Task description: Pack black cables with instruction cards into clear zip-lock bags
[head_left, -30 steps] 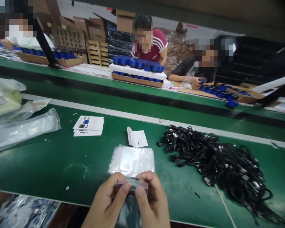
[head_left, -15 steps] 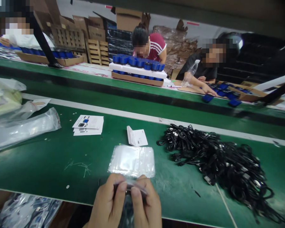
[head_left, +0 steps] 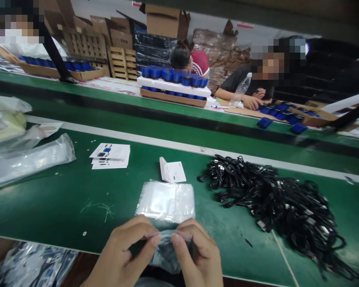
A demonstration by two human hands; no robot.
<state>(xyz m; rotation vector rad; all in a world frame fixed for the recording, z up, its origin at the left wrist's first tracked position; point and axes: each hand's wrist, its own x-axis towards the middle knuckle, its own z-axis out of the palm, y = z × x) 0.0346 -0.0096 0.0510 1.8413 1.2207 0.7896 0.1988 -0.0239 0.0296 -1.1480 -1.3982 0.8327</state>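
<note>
The left hand and right hand are curled closed, pinching the top edge of a clear plastic bag with something dark inside. Just ahead of the hands lies a stack of clear zip bags on the green desk. Farther ahead sit a folded card and printed leaflets; a heap of black cables lies to the right.

The left hand and right hand are running off the picture's bottom edge, their fingers are covering part of a clear plastic bag, and its dark contents are showing only as a blur. The printing on the leaflets is proving too small to read.
</note>
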